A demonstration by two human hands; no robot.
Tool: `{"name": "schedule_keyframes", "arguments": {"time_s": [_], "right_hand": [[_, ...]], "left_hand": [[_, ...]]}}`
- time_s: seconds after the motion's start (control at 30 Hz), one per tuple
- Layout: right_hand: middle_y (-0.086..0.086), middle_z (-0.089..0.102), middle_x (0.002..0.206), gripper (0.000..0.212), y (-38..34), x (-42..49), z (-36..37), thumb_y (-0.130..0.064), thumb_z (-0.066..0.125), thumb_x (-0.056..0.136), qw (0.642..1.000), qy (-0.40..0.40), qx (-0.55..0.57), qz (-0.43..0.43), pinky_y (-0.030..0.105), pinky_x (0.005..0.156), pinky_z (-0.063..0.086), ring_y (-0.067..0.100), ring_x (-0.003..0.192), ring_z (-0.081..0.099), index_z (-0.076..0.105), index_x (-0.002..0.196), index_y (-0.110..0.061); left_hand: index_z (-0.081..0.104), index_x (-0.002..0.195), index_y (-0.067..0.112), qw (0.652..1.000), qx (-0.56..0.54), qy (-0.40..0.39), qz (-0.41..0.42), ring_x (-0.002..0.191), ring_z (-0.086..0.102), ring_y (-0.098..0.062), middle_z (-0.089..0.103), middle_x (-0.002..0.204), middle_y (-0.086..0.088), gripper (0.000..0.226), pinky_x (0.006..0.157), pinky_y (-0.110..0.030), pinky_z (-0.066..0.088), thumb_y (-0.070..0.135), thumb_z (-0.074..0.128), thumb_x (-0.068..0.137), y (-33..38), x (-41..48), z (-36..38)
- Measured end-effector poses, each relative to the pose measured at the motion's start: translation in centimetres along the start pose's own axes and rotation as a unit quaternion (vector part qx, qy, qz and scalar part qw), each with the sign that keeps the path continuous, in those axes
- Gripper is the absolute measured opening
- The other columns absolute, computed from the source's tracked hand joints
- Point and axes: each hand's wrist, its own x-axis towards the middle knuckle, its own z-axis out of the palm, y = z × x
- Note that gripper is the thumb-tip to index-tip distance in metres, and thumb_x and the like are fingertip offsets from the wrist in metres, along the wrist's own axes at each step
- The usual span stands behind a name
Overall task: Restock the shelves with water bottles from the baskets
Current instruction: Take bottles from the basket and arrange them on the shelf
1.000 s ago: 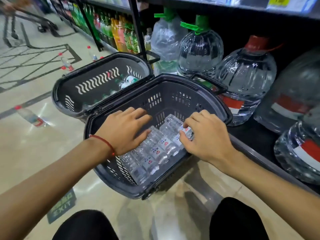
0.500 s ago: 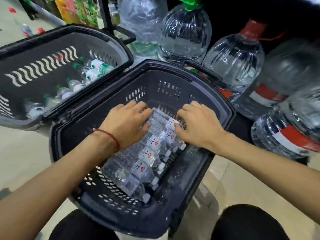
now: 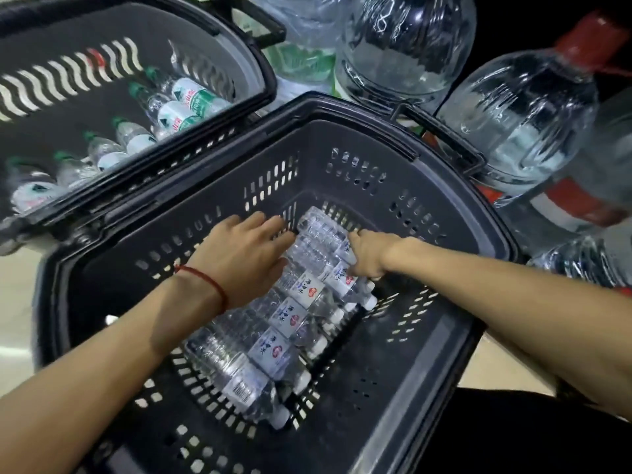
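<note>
A dark grey basket (image 3: 205, 254) stands right below me with a row of small clear water bottles (image 3: 273, 340), white caps and white labels, lying side by side on its bottom. My left hand (image 3: 239, 258), with a red string at the wrist, presses on the left side of the row's far end. My right hand (image 3: 371, 251) curls over the right side of the same far bottles, near their labels. Both hands grip the row between them. The bottles under my palms are hidden.
A second dark basket (image 3: 212, 32) touches the near one at upper left and holds several green-capped bottles (image 3: 181, 104). Large clear water jugs (image 3: 519, 107) stand on the low shelf behind and to the right. Pale floor (image 3: 17, 302) shows at left.
My view has dropped closer over the near basket. Both hands have pushed deeper along the bottle row toward the basket's far wall, and my right hand has curled tighter on the bottles.
</note>
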Motion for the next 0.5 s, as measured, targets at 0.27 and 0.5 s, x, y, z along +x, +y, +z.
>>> {"name": "schedule_keyframes", "arguments": {"time_s": [0.27, 0.5], "right_hand": [[0.011, 0.052, 0.140, 0.072, 0.7, 5.5, 1.0, -0.031, 0.068, 0.102, 0.993, -0.079, 0.064, 0.055, 0.021, 0.081, 0.054, 0.021, 0.118, 0.062, 0.034, 0.152, 0.007], [0.011, 0.042, 0.138, 0.087, 0.6, 5.5, 1.1, -0.043, 0.063, 0.101, 0.988, -0.050, 0.135, 0.049, 0.031, 0.104, 0.048, 0.024, 0.121, 0.056, 0.019, 0.154, 0.010]], "left_hand": [[0.049, 0.138, 0.029, 0.999, -0.037, 0.016, -0.004, 0.115, 0.053, -0.016, 0.052, 0.133, 0.007, 0.042, 0.093, -0.037, 0.048, 0.046, 0.034, 0.102, 0.0, 0.7, 1.3], [0.045, 0.142, 0.031, 0.999, -0.045, 0.012, 0.003, 0.116, 0.053, -0.015, 0.051, 0.134, 0.008, 0.042, 0.095, -0.037, 0.049, 0.047, 0.039, 0.103, -0.3, 0.7, 2.3]]}}
